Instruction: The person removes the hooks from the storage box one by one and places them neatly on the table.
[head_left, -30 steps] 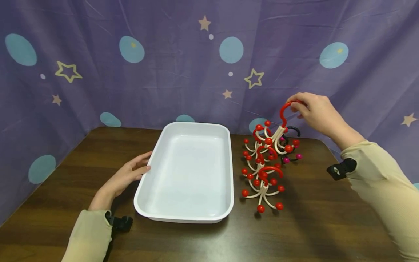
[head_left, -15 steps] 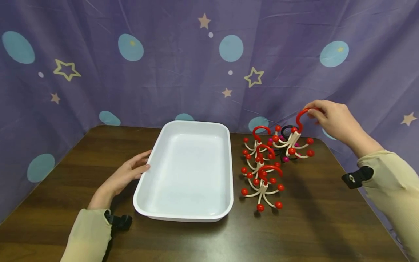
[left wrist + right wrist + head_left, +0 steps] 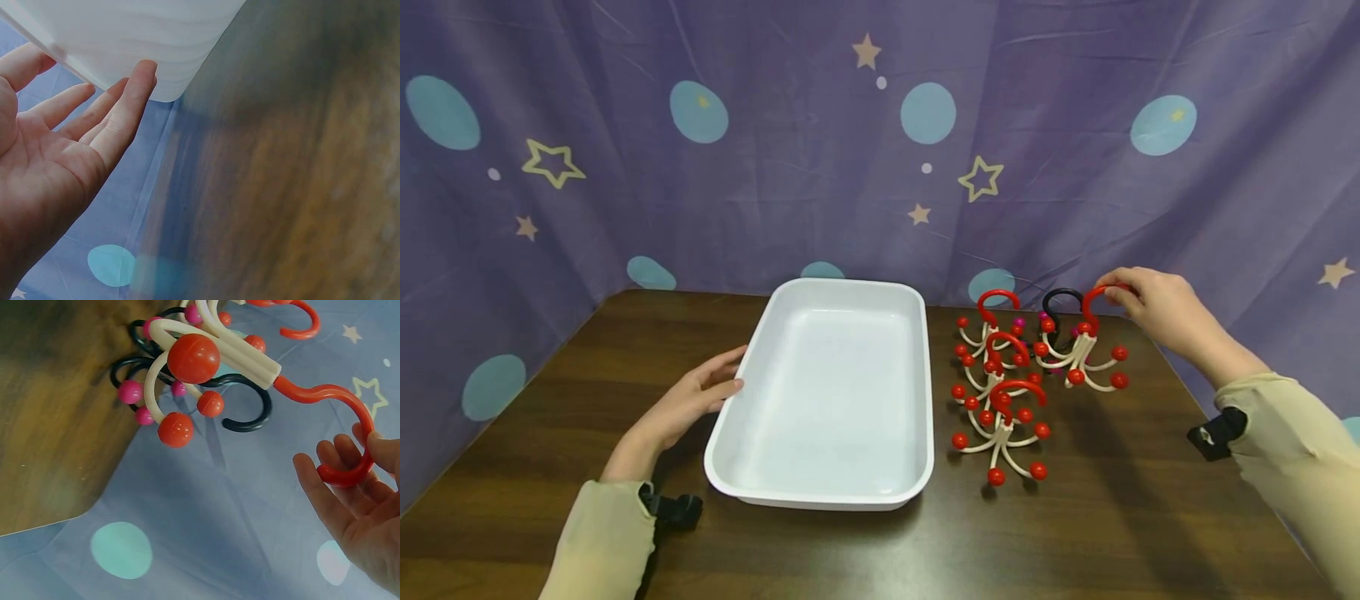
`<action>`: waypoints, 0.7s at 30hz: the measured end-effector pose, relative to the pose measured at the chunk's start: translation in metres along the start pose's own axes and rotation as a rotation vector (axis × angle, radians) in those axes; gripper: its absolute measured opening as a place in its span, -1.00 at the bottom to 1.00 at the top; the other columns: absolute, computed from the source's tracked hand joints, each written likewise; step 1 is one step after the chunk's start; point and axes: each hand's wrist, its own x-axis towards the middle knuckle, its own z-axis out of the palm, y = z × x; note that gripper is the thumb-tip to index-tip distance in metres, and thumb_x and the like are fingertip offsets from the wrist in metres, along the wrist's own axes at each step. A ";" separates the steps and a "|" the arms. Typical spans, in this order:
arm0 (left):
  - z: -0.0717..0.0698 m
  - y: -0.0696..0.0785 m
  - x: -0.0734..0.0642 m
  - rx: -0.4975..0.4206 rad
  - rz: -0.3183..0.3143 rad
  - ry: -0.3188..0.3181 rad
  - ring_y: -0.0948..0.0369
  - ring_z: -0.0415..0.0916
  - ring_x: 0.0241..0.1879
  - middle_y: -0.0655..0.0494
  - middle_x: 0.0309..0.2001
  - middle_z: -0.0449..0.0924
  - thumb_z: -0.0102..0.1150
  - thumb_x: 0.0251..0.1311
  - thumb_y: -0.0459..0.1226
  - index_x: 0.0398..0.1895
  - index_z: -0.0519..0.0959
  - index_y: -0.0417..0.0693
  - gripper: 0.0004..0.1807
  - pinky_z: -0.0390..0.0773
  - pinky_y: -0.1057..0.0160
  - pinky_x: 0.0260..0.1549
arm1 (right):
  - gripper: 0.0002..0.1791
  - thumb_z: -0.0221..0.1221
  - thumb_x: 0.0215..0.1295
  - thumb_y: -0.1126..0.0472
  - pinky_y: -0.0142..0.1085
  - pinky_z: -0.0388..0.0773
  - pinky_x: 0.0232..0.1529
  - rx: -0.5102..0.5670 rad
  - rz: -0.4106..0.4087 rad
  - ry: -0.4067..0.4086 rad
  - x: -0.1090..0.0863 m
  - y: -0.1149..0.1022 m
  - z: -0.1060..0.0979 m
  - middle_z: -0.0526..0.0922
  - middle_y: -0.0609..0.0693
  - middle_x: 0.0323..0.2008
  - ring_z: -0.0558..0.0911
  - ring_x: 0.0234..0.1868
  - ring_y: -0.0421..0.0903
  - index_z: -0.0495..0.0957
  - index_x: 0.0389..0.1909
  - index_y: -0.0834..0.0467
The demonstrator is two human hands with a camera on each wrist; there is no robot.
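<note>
My right hand (image 3: 1165,312) pinches the red hook of a hook hanger (image 3: 1084,348) with cream curved arms and red ball ends. This hanger is upright at the right, just in front of a black hook hanger (image 3: 1051,302) with pink balls, which it partly covers. In the right wrist view, thumb and fingers curl round the red hook's end. At the left, my left hand (image 3: 681,406) touches the outer wall of a white tray (image 3: 820,502), fingers nearly straight. In the left wrist view, the fingertips (image 3: 145,69) lie against the tray's side.
Between tray and held hanger, three more red-and-cream hook hangers stand in a column: a front one (image 3: 1003,432), a middle one (image 3: 995,379) and a back one (image 3: 991,329). Their arms overlap. A purple curtain (image 3: 820,200) hangs behind the wooden table (image 3: 820,558).
My right hand has carried the hanger to the right, away from the column, then lowered it in front of the black hanger. The left hand has stayed at the tray.
</note>
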 end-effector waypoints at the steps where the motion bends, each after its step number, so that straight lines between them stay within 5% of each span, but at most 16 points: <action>1: 0.000 0.000 0.000 0.001 0.000 0.000 0.24 0.46 -0.06 -0.24 0.20 0.22 -0.02 0.29 -0.15 0.40 0.02 -0.01 -0.34 0.50 0.27 -0.16 | -0.80 0.02 0.32 0.23 -0.22 0.32 -0.48 -0.006 -0.010 0.006 -0.001 0.001 0.002 0.60 0.10 -0.44 0.49 -0.53 -0.10 0.56 -0.15 0.19; 9: -0.001 0.000 -0.001 0.000 -0.002 -0.001 0.26 0.46 -0.06 -0.24 0.21 0.21 -0.02 0.29 -0.15 0.41 0.02 0.00 -0.34 0.50 0.26 -0.15 | -0.87 0.10 0.22 0.34 -0.20 0.35 -0.47 -0.034 -0.140 0.070 -0.008 0.008 0.017 0.63 0.07 -0.45 0.50 -0.48 -0.06 0.58 -0.25 0.20; 21: 0.000 0.000 -0.001 -0.001 0.000 -0.001 0.30 0.46 -0.07 -0.24 0.21 0.22 -0.03 0.29 -0.16 0.41 0.02 -0.01 -0.34 0.49 0.27 -0.15 | -0.87 0.14 0.17 0.38 -0.12 0.44 -0.40 -0.003 -0.182 0.073 -0.016 0.010 0.034 0.64 0.05 -0.43 0.58 -0.41 -0.01 0.60 -0.29 0.18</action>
